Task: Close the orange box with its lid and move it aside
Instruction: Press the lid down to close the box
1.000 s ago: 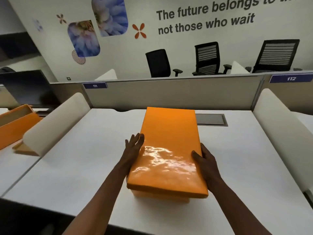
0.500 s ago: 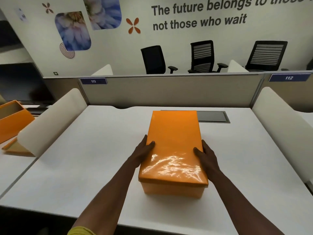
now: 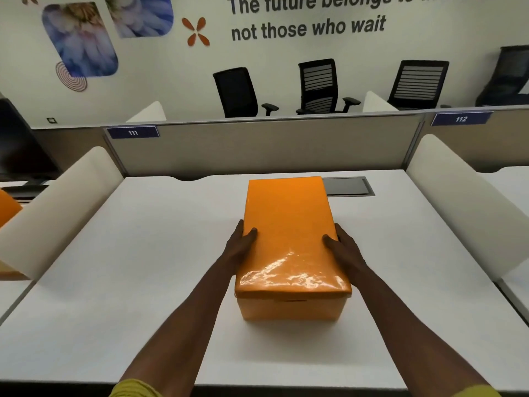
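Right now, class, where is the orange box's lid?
In the head view, the lid sits closed on the orange box at the middle of the white desk, gripped between the left hand and right hand.

I'm sitting in an open-plan office, at a white desk (image 3: 143, 253) fenced by a grey partition (image 3: 272, 147) at twelve o'clock carrying seat number plates 111 (image 3: 133, 132) and 112 (image 3: 461, 119). Beyond it, black swivel chairs (image 3: 320, 85) stand under a motivational wall slogan (image 3: 309, 27), and a dark monitor (image 3: 20, 147) sits at ten o'clock.
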A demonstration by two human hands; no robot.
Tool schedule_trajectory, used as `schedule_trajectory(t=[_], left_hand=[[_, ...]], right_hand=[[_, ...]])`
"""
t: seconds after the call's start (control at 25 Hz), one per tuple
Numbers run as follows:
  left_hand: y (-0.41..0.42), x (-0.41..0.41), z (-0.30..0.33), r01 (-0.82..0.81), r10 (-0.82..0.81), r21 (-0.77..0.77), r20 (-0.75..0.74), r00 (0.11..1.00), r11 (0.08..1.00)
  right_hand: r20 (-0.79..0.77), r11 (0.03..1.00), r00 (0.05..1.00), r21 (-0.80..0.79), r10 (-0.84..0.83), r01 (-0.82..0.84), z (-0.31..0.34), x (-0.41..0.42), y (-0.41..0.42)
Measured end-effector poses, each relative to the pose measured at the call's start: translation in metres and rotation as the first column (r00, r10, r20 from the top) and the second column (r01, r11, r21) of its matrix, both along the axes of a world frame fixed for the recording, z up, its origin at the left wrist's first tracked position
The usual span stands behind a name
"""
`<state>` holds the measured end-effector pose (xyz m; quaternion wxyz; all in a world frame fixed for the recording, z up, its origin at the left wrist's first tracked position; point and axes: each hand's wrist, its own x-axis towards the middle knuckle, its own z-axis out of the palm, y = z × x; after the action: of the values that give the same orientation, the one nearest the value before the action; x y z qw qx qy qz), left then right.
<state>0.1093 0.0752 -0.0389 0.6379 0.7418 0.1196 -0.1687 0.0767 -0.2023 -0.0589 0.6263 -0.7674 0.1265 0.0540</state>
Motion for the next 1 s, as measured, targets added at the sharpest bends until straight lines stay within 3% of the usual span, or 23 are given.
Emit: schedule_trajectory(t=[0.4,0.6,0.84,0.92,1.0], left_hand=[[0.003,0.001,-0.004,0.025,-0.029,0.084,0.047,0.998,0.996],[0.005,-0.008,-0.013,0.076,-0.109,0.195,0.164,0.98,0.978],[0.008,-0.001,-0.01,0.041,-0.071,0.189,0.159,0.985,0.981],[0.01,0.012,-0.004,-0.017,-0.021,0.234,0.16,0.987,0.972],[0.01,0.032,0.006,-0.067,0.007,0.301,0.197,0.98,0.951]], right_hand=[[-0.021,1.0,1.0,-0.018,-0.02,0.02,-0.005,-0.001,0.006],[-0.006,0.997,1.0,-0.074,-0.002,0.002,-0.008,-0.007,0.008],[-0.051,0.999,0.998,-0.015,0.03,-0.03,-0.004,-0.005,0.004],[-0.09,0.997,0.996,-0.069,0.014,-0.02,-0.001,0.001,-0.001],[-0.066,0.972,0.997,-0.235,-0.039,0.022,0.005,0.015,-0.008]])
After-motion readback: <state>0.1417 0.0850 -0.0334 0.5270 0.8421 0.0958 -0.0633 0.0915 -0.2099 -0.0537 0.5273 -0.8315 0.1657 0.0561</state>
